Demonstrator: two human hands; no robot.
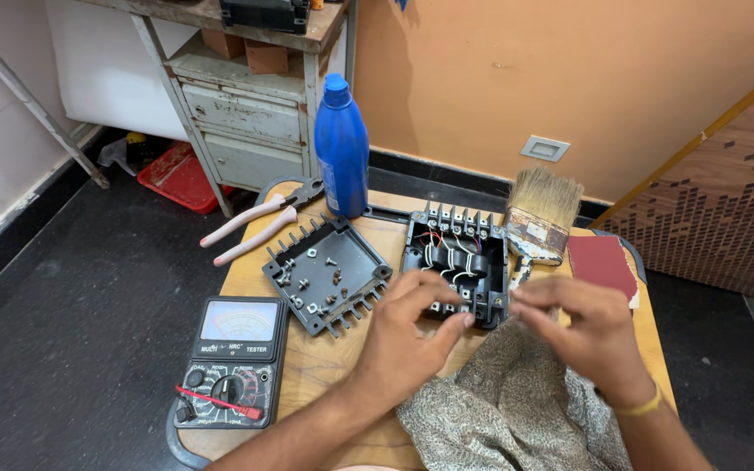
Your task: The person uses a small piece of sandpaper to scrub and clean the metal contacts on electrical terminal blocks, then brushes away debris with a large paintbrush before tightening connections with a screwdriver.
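Note:
An open black electrical module [455, 262] with wires and terminals inside lies on the small wooden table [325, 358]. My left hand [412, 327] rests at its near edge, fingertips touching the front terminals. My right hand [582, 327] is at the module's near right corner, fingers pinched together; whether it holds something small I cannot tell. A patterned grey cloth [508, 410] lies under both hands. The module's black finned cover [326, 272] sits to the left with several loose screws in it.
An analog multimeter [233, 362] lies at the table's front left. Pliers [259, 222] with pale handles, a blue bottle [342, 148], a paintbrush [538, 218] and a dark red pad [602, 262] are at the back. A metal cabinet [246, 122] stands behind.

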